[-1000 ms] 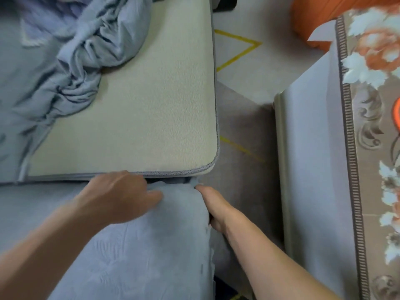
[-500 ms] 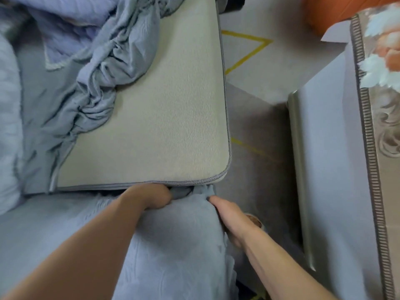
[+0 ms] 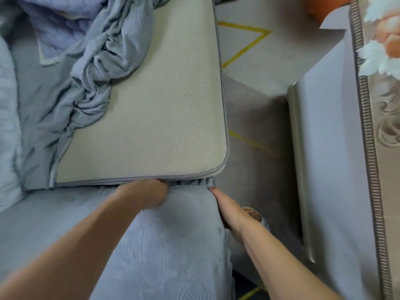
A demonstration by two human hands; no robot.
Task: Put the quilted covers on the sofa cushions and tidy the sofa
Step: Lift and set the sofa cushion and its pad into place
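A blue-grey quilted cover [image 3: 173, 245] is stretched over the near sofa cushion. My left hand [image 3: 145, 194] is curled with its fingers pushed down into the gap between this cushion and the cream seat cushion [image 3: 151, 109] beyond it. My right hand [image 3: 229, 208] lies flat along the covered cushion's front right corner, fingertips at the bunched cover edge [image 3: 203, 182]. A second cover [image 3: 91, 68], crumpled with a gathered elastic edge, lies over the cream cushion's left part.
A table [image 3: 324, 148] with a metal-trimmed edge and a floral cloth [image 3: 385, 83] stands close on the right. Between sofa and table runs a narrow strip of grey carpet [image 3: 255, 126] with yellow lines. An orange object [image 3: 320, 5] sits at the top right.
My left hand has slid forward from resting on top of the cover and now has its fingers tucked into the gap. My right hand stays at the corner.
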